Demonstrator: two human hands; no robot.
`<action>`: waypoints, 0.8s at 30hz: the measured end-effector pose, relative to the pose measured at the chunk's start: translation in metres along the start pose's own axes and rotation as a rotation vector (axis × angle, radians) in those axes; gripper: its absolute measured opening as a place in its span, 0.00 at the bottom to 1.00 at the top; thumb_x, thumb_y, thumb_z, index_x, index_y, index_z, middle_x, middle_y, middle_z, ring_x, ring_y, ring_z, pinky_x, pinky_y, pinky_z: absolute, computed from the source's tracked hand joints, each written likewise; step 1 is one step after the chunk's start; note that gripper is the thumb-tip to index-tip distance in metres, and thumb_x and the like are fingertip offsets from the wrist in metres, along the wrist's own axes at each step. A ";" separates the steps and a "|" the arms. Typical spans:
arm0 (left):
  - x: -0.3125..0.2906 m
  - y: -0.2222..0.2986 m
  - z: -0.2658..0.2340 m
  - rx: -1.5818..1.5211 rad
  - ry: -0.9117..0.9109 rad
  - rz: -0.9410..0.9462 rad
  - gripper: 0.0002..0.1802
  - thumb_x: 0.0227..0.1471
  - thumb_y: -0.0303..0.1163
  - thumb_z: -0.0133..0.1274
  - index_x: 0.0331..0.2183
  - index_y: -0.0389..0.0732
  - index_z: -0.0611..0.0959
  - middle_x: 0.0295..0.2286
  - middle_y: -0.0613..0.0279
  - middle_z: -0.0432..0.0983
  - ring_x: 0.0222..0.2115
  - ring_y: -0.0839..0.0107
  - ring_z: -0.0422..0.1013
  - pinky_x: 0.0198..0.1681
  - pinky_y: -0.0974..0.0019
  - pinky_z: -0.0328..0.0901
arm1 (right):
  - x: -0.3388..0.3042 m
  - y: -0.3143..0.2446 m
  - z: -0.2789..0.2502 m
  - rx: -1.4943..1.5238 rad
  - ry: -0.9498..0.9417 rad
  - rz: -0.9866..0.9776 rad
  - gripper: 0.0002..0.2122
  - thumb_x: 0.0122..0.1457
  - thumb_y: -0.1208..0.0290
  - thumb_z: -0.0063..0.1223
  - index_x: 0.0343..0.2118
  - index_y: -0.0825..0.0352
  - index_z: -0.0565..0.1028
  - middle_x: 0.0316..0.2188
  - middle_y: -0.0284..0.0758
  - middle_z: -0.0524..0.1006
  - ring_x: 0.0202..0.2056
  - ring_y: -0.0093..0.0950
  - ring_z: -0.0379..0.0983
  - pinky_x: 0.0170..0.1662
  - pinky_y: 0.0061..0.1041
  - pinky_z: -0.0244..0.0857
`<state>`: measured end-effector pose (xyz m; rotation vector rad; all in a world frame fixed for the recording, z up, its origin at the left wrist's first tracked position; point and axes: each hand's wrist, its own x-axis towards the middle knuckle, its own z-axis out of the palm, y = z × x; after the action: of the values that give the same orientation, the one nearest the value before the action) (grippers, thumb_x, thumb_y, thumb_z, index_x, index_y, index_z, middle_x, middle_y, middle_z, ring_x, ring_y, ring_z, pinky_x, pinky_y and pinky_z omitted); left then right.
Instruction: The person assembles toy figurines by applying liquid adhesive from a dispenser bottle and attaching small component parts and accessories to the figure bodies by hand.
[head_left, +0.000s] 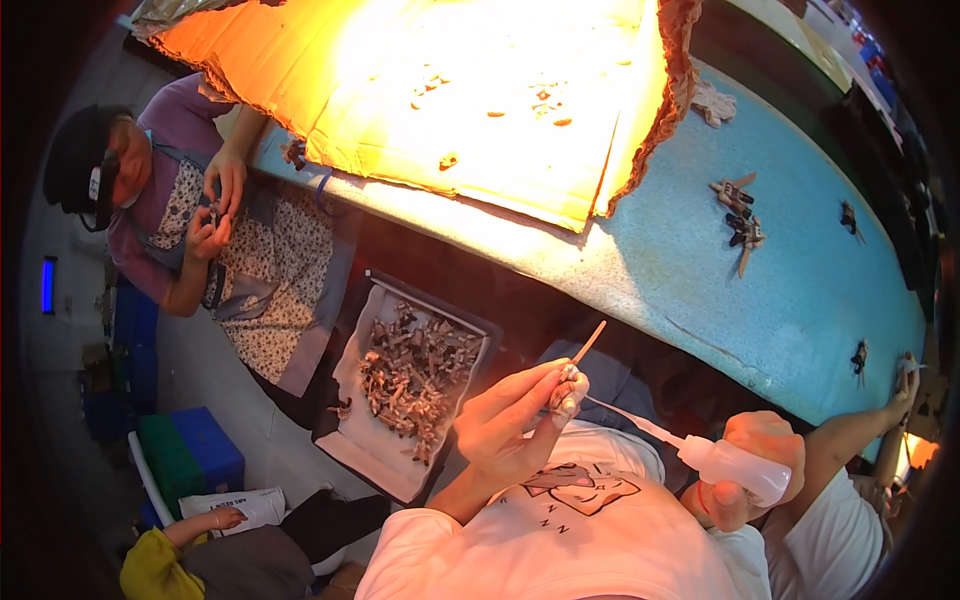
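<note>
A long blue table [800, 290], its top speckled and slightly rough, is running from the upper left to the right edge of the view. Its upper left end is being covered by a large sheet of corrugated cardboard [300, 90] with torn, ragged edges, washed out by strong orange light, and small pieces are lying scattered on it. Near the table's far right edge, a cluster of small dark assembled parts [738, 212] is lying beside a crumpled white cloth [713, 102], with single parts further along.

Below the table's near edge, a dark tray [488, 328] lined with white cloth is being filled by a heap of small grey-brown parts [412, 378].

At the left, a person in a floral apron [275, 290] is being seen seated, both hands raised together around something small.

A white squeeze bottle [735, 468] of soft plastic is being gripped in the closed right hand [750, 470] just off the table's near edge; its long thin nozzle is pointing left and slightly upward toward the left hand.

A small part with a thin stick [588, 343] is being pinched between the fingertips of the left hand [520, 420]; the stick's long axis is slanting upward to the right, toward the table.
</note>
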<state>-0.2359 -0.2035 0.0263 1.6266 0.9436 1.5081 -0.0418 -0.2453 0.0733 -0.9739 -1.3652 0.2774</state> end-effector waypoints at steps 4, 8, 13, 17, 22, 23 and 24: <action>-0.001 0.001 -0.002 0.040 -0.017 0.009 0.17 0.35 0.12 0.54 0.34 0.28 0.77 0.33 0.43 0.73 0.30 0.62 0.74 0.32 0.69 0.70 | 0.001 0.002 0.005 -0.112 0.005 -0.060 0.18 0.41 0.59 0.59 0.23 0.72 0.69 0.11 0.33 0.69 0.09 0.23 0.58 0.11 0.19 0.52; -0.002 -0.003 -0.001 0.074 -0.011 0.026 0.17 0.35 0.12 0.54 0.35 0.27 0.77 0.33 0.42 0.72 0.30 0.62 0.74 0.32 0.69 0.70 | -0.001 -0.002 0.001 -0.078 -0.002 -0.006 0.17 0.42 0.60 0.58 0.23 0.72 0.69 0.13 0.33 0.68 0.12 0.24 0.59 0.13 0.20 0.53; -0.004 -0.006 -0.002 0.064 -0.008 0.050 0.16 0.37 0.14 0.54 0.35 0.28 0.77 0.33 0.46 0.74 0.31 0.65 0.74 0.33 0.70 0.70 | -0.007 0.000 -0.003 -0.033 0.018 -0.084 0.18 0.42 0.60 0.58 0.22 0.73 0.69 0.16 0.33 0.65 0.14 0.25 0.58 0.15 0.21 0.53; -0.003 -0.004 -0.002 0.059 -0.006 0.035 0.17 0.36 0.13 0.54 0.35 0.28 0.77 0.34 0.46 0.73 0.32 0.64 0.74 0.33 0.70 0.70 | -0.006 0.004 -0.002 0.029 -0.026 -0.098 0.18 0.41 0.61 0.59 0.23 0.73 0.69 0.15 0.33 0.67 0.13 0.24 0.58 0.13 0.19 0.51; -0.002 -0.006 -0.003 0.040 -0.016 0.051 0.18 0.35 0.13 0.54 0.36 0.28 0.77 0.34 0.45 0.73 0.32 0.64 0.74 0.34 0.70 0.70 | 0.001 0.005 -0.003 0.096 -0.235 -0.115 0.18 0.40 0.61 0.61 0.22 0.73 0.70 0.08 0.31 0.66 0.07 0.21 0.54 0.09 0.17 0.46; -0.002 -0.006 -0.003 0.037 -0.019 0.052 0.18 0.35 0.13 0.54 0.36 0.28 0.77 0.34 0.45 0.73 0.32 0.64 0.74 0.34 0.70 0.70 | -0.001 0.006 0.002 0.092 -0.233 -0.114 0.18 0.40 0.61 0.61 0.22 0.73 0.70 0.08 0.31 0.66 0.07 0.21 0.54 0.09 0.17 0.46; -0.001 -0.006 -0.003 0.031 -0.032 0.054 0.20 0.34 0.11 0.54 0.36 0.29 0.77 0.34 0.44 0.73 0.32 0.63 0.73 0.34 0.69 0.70 | -0.004 0.007 0.009 0.045 -0.104 -0.159 0.18 0.40 0.61 0.61 0.20 0.73 0.70 0.07 0.30 0.66 0.06 0.20 0.54 0.09 0.17 0.45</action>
<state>-0.2388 -0.2019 0.0209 1.7054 0.9174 1.5059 -0.0482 -0.2405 0.0647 -0.8176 -1.5167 0.2406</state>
